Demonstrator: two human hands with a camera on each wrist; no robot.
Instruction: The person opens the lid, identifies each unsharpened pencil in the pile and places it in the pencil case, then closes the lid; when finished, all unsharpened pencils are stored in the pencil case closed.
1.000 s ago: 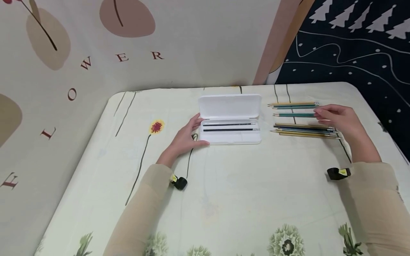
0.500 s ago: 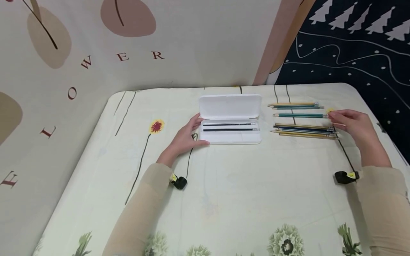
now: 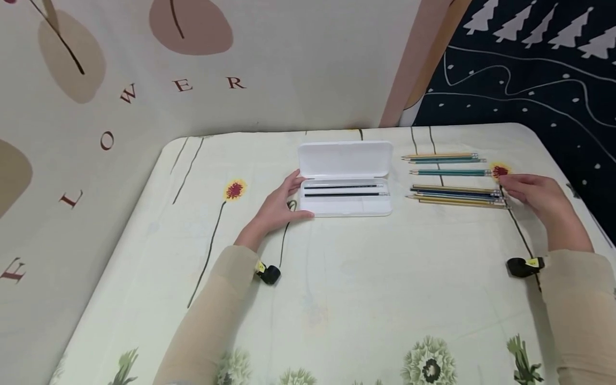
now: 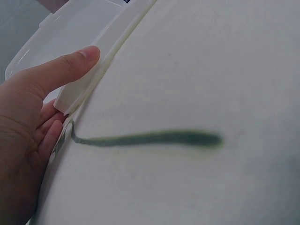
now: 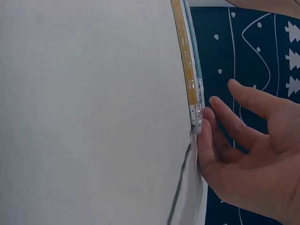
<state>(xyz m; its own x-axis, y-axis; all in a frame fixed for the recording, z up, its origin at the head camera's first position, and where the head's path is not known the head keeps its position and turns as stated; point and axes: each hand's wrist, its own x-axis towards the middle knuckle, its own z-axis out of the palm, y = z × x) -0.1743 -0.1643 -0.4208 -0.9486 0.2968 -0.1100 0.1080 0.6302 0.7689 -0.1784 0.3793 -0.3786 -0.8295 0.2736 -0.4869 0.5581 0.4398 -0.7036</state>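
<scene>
A white pencil case lies with its lid up, two dark pencils inside. My left hand grips its left end, thumb along the front wall and the other fingers around the side. My right hand is at the eraser ends of the lower pencil group, its fingers loosely bent with nothing between them. In the right wrist view a yellow pencil ends right beside the fingertips. Above that group lie green pencils.
A third group of yellow and green pencils lies farther back. The patterned cloth covers the table, which meets a printed wall covering behind. Dark tree-printed fabric hangs past the right edge.
My right hand has let go of the green pencils, drawn back to the right, then come slightly nearer to me. The left hand and the pencil case have stayed put.
</scene>
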